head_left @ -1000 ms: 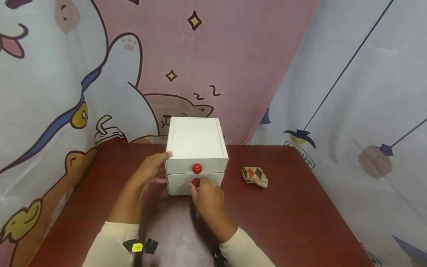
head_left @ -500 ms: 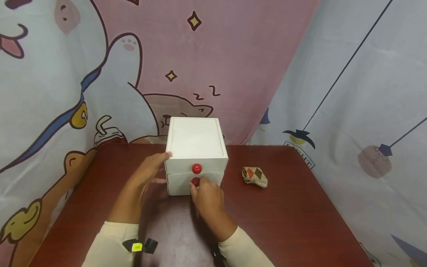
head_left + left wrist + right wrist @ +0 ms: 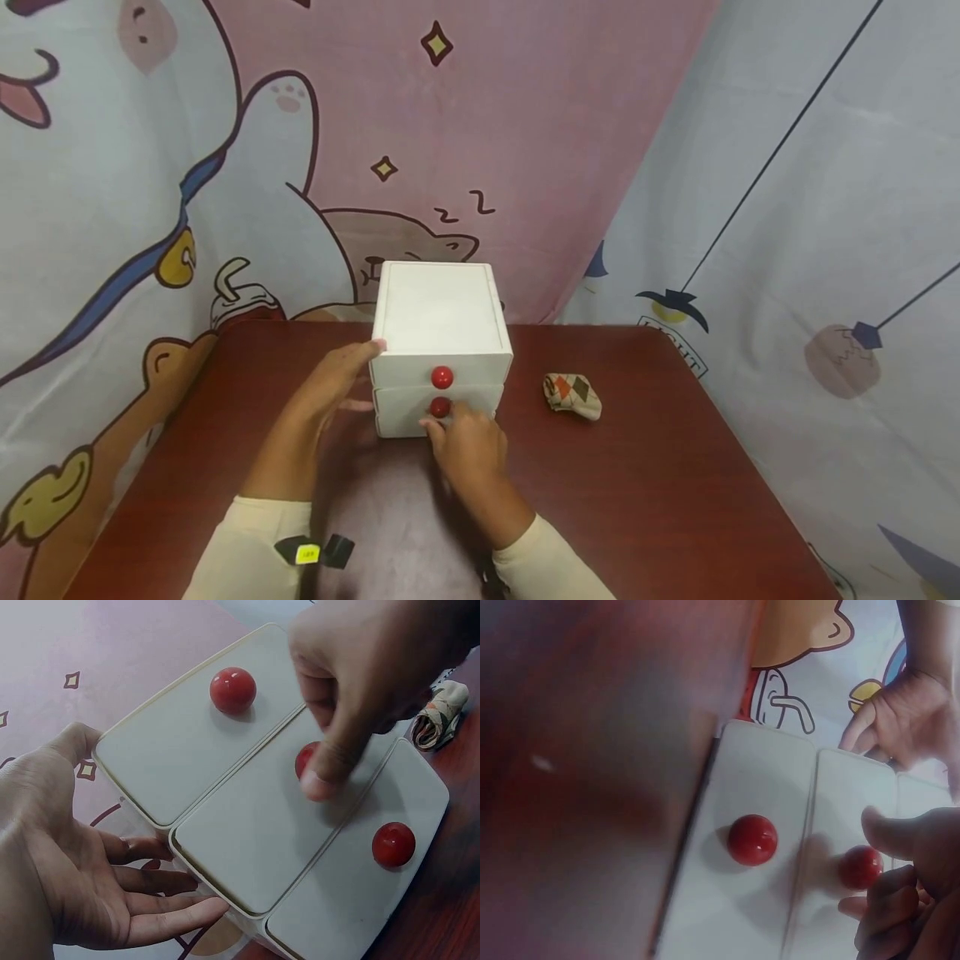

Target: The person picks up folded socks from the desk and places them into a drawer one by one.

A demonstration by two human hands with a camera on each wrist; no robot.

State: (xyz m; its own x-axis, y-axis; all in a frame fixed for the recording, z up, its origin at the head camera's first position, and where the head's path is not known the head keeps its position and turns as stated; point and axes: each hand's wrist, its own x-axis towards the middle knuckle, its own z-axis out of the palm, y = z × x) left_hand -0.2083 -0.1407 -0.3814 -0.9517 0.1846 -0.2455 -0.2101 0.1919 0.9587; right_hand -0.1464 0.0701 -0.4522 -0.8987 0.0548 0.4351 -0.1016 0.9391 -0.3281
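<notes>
A small white chest of drawers (image 3: 441, 308) with red ball knobs stands on the table. Its three drawer fronts all sit closed in the left wrist view. My left hand (image 3: 82, 877) steadies its left side, thumb at the top front corner and fingers fairly straight along the side wall. At the middle drawer's knob (image 3: 860, 867), my right hand (image 3: 472, 446) has its thumb and index finger spread apart on either side, with the other fingers bent. Above and below it are the top knob (image 3: 233, 691) and the bottom knob (image 3: 394, 844).
A folded argyle-patterned sock (image 3: 572, 396) lies on the table right of the chest. The dark red-brown table (image 3: 637, 492) ends at a cartoon-printed cloth (image 3: 570, 125) behind and at the sides.
My right thumb and index finger have loosened from the middle knob, and more of the knob shows. The left hand and the chest have stayed in place.
</notes>
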